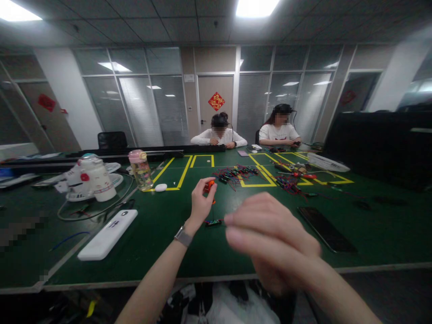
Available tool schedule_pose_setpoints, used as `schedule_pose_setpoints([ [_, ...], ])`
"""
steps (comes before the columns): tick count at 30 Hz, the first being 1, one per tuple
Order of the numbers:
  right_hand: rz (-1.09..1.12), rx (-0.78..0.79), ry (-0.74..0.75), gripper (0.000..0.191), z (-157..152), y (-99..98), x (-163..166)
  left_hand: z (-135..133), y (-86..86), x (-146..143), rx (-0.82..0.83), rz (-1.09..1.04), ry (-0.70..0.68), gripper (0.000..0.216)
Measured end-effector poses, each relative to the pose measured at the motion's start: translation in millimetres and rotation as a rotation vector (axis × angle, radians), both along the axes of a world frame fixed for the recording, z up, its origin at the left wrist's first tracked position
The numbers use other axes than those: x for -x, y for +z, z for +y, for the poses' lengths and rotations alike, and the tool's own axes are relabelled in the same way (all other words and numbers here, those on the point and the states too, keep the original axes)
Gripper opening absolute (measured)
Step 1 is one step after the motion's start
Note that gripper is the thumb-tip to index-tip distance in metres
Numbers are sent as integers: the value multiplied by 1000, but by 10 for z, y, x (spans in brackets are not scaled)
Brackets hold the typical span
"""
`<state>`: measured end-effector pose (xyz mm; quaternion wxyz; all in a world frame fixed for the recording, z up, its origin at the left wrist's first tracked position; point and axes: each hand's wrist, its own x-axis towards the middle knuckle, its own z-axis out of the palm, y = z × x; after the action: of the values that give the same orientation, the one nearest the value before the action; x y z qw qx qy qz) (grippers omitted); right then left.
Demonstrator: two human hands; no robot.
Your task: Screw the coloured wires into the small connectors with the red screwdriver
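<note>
My left hand (202, 200) is closed around a small orange-handled tool (211, 184). A thin dark shaft seems to run down from it toward a small green circuit board (213, 222) with wires, lying on the green table. My right hand (273, 234) is raised close to the camera, to the right of that board, and is blurred. Its fingers are pressed together, and I cannot make out what is between them. A short red wire at the board's right end comes near these fingertips in the picture.
Beyond my hands lies a heap of wired boards (236, 174), with another wire pile (290, 183) to its right. A black phone (326, 229), a white power bank (108, 235), a pink-lidded bottle (141, 171) and a white jug (101, 182) stand around. Two people sit opposite.
</note>
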<state>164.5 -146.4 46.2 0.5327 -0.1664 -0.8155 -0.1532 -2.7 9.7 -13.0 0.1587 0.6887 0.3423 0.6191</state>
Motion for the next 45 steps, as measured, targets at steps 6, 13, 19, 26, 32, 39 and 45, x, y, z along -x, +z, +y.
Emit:
schedule_pose_setpoints([
  [6,164,233,6,16,1277,-608,143,-45,42,36,-33,16,19,26],
  [13,-206,807,10,50,1409,-1185,129,-52,57,15,70,-79,-182,24],
  [19,-237,863,84,14,1472,-1175,194,-63,168,3,183,-158,-409,26],
  [26,-176,913,66,13,1490,-1225,196,-76,224,84,213,-120,-461,25],
  [32,-201,892,37,10,1485,-1216,184,-88,183,60,175,-54,-424,23],
  [39,-199,898,14,11,1497,-1218,184,-133,188,24,102,-1,-319,20],
  [45,-170,904,2,7,1510,-1263,194,-178,178,-120,-1,94,-294,15],
])
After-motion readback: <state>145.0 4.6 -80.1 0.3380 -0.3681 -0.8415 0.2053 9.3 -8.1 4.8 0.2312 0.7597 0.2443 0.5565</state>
